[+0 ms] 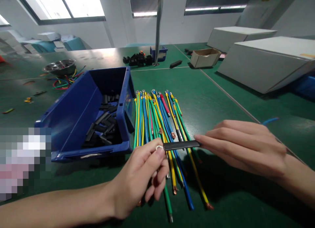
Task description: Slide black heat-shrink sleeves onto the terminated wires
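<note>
Lower middle of the frame, left hand (145, 175) pinches a ring-terminal wire (159, 147) while right hand (236, 146) pinches black heat-shrink tube (182, 144) sitting right at its tip, with the colored wire bundle (157, 123) on the green counter (216, 100) looking mostly bare, and a blue bin (73, 113) of sleeves at left.

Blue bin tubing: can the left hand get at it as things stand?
Probably yes. The blue bin sits open-topped beside the left hand, nothing between them, but that hand pinches a wire end and must release it first.
</note>
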The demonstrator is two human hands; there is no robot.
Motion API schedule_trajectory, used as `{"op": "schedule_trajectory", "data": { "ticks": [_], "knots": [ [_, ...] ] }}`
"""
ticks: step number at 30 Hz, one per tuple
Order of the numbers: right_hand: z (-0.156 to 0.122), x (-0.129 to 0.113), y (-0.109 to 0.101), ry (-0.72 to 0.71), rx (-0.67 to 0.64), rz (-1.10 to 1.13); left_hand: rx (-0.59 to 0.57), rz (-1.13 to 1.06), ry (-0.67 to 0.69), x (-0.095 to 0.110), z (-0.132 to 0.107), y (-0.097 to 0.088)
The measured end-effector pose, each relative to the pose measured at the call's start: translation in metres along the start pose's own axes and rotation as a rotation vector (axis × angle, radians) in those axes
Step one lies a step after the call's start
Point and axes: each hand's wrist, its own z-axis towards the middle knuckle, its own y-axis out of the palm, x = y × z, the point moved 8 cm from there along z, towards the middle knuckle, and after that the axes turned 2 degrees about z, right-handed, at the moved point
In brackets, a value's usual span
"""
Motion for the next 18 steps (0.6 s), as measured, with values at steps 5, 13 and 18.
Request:
{"op": "schedule_trajectory", "data": {
  "ticks": [5, 13, 18],
  "knots": [
    [-0.001, 0.003, 0.004, 0.029, 0.020, -0.011, -0.003, -0.010, 0.028, 0.003, 0.001, 0.002],
    [-0.003, 0.006, 0.010, 0.130, -0.043, 0.095, 0.020, 0.025, 0.023, 0.003, 0.001, 0.000],
    [-0.001, 0.010, 0.012, 0.172, -0.070, 0.175, 0.009, 0.042, 0.000, 0.000, 0.000, 0.000]
  ]
}}
